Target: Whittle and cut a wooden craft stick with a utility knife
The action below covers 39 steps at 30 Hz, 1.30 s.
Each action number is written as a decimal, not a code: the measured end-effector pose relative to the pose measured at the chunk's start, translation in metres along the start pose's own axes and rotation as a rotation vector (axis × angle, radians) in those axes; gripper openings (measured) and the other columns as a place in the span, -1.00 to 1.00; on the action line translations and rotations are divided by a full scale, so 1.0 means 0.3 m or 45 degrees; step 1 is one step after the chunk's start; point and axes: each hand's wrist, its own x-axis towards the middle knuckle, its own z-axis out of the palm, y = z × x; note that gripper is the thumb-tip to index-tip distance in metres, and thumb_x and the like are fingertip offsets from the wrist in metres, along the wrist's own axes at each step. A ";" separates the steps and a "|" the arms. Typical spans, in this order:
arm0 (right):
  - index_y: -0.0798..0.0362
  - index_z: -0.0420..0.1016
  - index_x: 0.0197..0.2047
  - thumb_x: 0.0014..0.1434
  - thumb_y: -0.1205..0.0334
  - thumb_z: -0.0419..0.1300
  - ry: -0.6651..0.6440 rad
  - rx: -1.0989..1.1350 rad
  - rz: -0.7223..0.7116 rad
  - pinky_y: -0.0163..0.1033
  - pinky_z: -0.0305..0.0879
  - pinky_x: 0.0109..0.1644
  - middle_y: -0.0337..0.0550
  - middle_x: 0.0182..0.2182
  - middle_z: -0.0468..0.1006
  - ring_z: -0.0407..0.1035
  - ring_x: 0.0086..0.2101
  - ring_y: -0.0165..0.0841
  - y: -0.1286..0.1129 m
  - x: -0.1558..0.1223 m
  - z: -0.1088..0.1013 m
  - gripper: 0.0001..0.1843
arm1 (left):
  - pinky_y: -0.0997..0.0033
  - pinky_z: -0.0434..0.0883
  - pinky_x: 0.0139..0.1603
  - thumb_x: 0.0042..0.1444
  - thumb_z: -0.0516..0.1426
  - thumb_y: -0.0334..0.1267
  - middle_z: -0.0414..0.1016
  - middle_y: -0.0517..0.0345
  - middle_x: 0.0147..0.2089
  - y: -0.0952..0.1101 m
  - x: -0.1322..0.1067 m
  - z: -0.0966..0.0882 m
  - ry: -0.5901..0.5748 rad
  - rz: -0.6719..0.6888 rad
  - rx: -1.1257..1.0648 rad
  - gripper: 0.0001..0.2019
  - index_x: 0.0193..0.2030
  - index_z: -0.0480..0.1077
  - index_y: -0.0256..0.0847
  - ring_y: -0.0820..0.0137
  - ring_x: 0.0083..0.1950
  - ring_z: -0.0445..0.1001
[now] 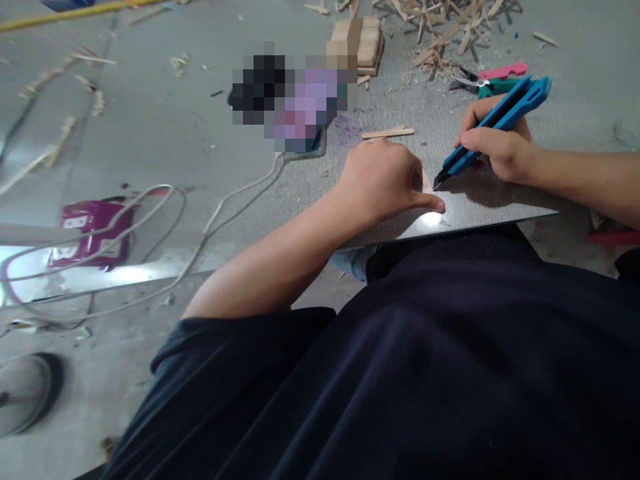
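My right hand [497, 137] grips a blue utility knife [505, 120], its dark blade slanting down and left to the tabletop. Just left of the blade tip, my left hand [385, 177] rests low on the table near its front edge, fingers curled under and thumb stretched toward the knife. A short end of a wooden craft stick [427, 180] shows between that hand and the blade; the hand hides most of it. Beyond my left knuckles lie loose craft sticks [390, 134].
At the back are a stack of wooden sticks [370, 43] and a heap of stick scraps [450, 30]. Green-handled pliers [493, 87] and a pink-handled tool [505, 71] lie beyond the knife. A white cable [240, 193] and a purple packet [95, 230] are left.
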 end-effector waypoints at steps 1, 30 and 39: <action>-0.19 0.51 -0.58 0.07 -0.32 0.59 0.009 0.008 -0.004 -0.06 0.20 -0.61 -0.28 -0.65 0.43 0.28 -0.63 -0.28 -0.002 0.000 0.001 -0.46 | 0.13 0.39 0.13 0.24 0.32 0.51 0.73 -0.02 -0.15 0.001 0.000 -0.001 -0.002 0.000 0.000 -0.39 -0.04 0.75 0.00 -0.06 0.16 0.62; -0.11 0.53 -0.47 0.23 -0.30 0.57 -0.011 0.043 0.032 -0.13 0.22 -0.54 -0.35 -0.63 0.47 0.36 -0.62 -0.37 0.040 0.015 0.009 -0.46 | 0.09 0.40 0.20 0.25 0.33 0.51 0.72 -0.09 -0.05 0.017 -0.002 -0.011 -0.051 -0.041 0.036 -0.34 0.02 0.74 -0.08 -0.13 0.23 0.61; -0.22 0.58 -0.46 0.19 -0.20 0.57 -0.039 0.057 0.072 -0.07 0.34 -0.48 -0.34 -0.58 0.57 0.40 -0.56 -0.25 0.029 0.008 0.008 -0.61 | 0.09 0.38 0.17 0.24 0.33 0.50 0.73 -0.11 -0.01 0.041 -0.005 -0.026 -0.074 -0.094 0.062 -0.33 0.05 0.74 -0.08 -0.16 0.25 0.61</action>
